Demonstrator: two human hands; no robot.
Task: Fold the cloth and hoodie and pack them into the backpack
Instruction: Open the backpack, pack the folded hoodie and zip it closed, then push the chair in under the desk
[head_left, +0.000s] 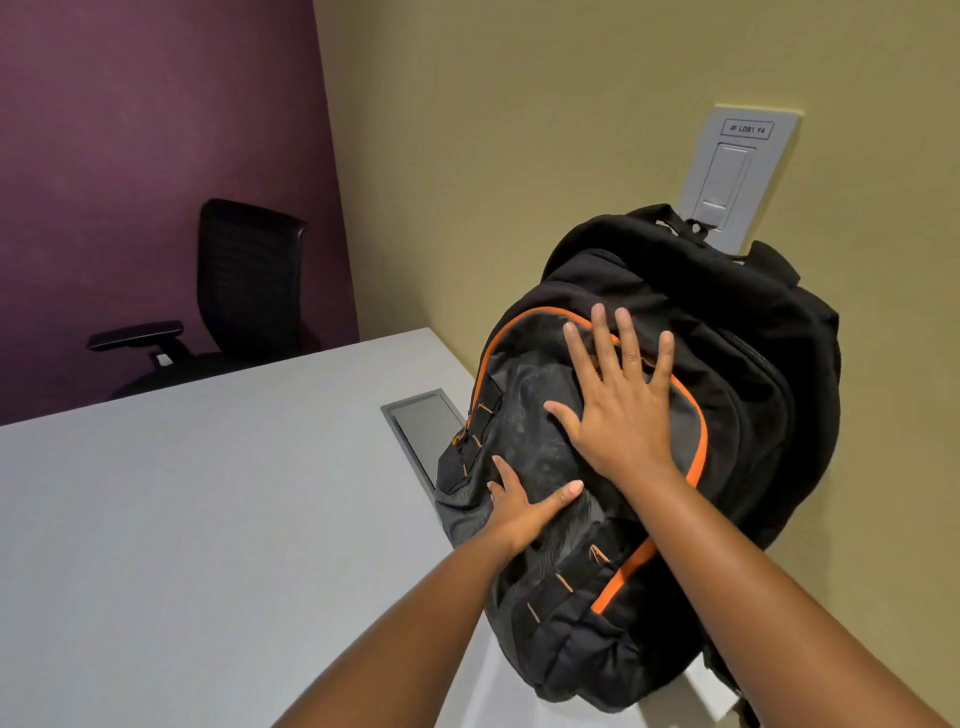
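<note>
One backpack (691, 415), black and grey with orange piping around its front pocket, sits on the right end of the table (208, 519), leaning back against the tan wall (519, 156). Its compartments look zipped up and it bulges full; no cloth or hoodie shows outside it. Two bare hands lie on its front panel. The right hand (618, 410) is spread flat, all five fingers straight and fanned, palm pressing on the upper part of the front pocket across the orange trim. The left hand (524, 504) rests lower on the same panel, thumb stretched out to the right along the fabric and the other fingers laid over the pocket's left edge; it grips nothing, only presses. Both forearms reach in from the bottom edge.

Just left of the backpack, one grey cable hatch (421, 426) is set into the pale tabletop. On the wall behind the pack's top is one grey switch plate (737, 166) with a small printed label. Beyond the table's far left, one black office chair (244, 291) stands before a purple wall (130, 130).
</note>
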